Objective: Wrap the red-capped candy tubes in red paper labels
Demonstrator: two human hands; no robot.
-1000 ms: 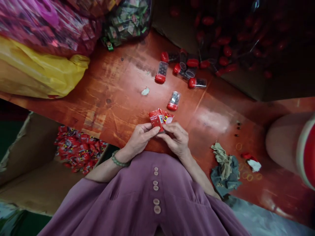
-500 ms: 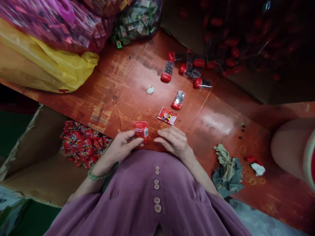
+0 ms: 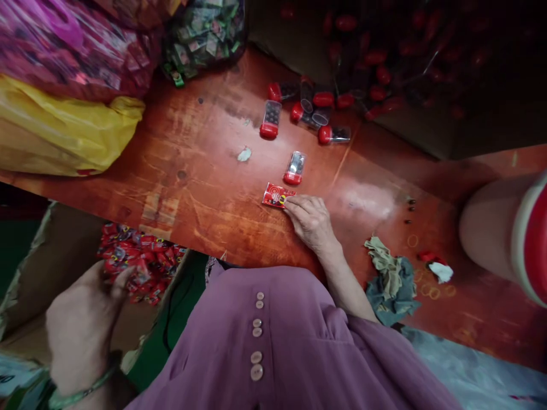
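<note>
Over the cardboard box (image 3: 29, 296) at the lower left, my left hand (image 3: 88, 316) is blurred, its thumb and fingers apart above the pile of red packets (image 3: 137, 256). A blurred red packet shows near its fingertips, and it looks free of the hand. On the table, my right hand (image 3: 311, 219) has its fingertips together on the right end of a flat red packet (image 3: 274, 195). Just beyond that packet lies a clear container with a red cap (image 3: 294, 168). Another capped container (image 3: 270, 119) holding dark balls lies farther back.
Several more red-capped containers (image 3: 333, 135) lie before a dark box at the back right. Plastic bags (image 3: 72, 128) fill the back left. A white bucket (image 3: 491, 228), cloth scraps (image 3: 393, 285) and rubber bands (image 3: 433, 293) are at the right.
My left hand has moved from the table edge down-left to the box, and the packet has left its grip. My right hand has moved forward and taken hold of the flat packet. The view has shifted.
</note>
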